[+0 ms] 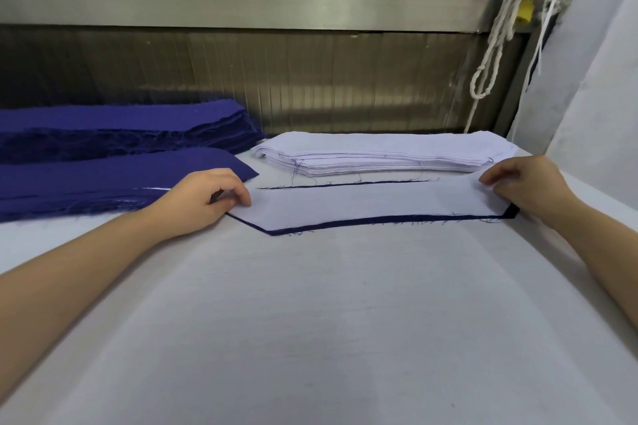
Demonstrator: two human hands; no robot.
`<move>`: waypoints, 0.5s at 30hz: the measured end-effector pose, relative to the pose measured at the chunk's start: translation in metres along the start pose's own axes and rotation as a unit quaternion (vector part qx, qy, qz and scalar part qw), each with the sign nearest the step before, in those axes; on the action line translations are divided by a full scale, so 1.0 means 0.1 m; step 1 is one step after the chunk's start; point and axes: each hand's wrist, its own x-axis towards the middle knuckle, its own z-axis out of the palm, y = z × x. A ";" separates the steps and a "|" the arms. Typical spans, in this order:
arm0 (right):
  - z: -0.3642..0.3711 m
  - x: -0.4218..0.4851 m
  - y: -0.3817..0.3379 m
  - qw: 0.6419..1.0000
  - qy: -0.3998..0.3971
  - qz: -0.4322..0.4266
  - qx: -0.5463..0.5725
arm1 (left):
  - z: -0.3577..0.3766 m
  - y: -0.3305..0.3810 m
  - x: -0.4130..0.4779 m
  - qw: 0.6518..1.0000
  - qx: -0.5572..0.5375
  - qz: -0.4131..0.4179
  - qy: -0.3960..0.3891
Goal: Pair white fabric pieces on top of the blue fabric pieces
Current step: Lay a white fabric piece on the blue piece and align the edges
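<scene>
**A:** The white fabric piece (373,203) is lying flat on the blue fabric piece (345,225) mid-table, with blue edging showing along its near and far sides.

**B:** Both hands are on it! The left hand (210,197) is curling its fingers over the left end and pinching it.

**A:** The right hand (521,183) is pinching the right end with bent fingers, and a blue corner is peeking out just beneath.

**B:** The white stack (379,152) is sitting just behind the pair, and the blue stack (121,124) is lying far left on the table (310,321).
</scene>
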 end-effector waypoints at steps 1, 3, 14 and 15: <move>0.00 0.00 0.00 1.000 0.003 0.001 -0.002 | 0.00 0.00 0.00 1.000 0.001 0.001 -0.001; 0.00 0.00 -0.01 1.000 0.006 0.001 -0.008 | 0.00 0.01 0.00 1.000 0.006 0.005 -0.001; 0.02 0.01 -0.02 0.987 -0.039 0.083 -0.131 | -0.02 -0.01 0.00 0.998 0.060 0.018 0.027; 0.03 0.00 -0.01 0.983 -0.044 0.091 -0.154 | -0.02 -0.02 0.01 0.997 0.069 0.021 0.038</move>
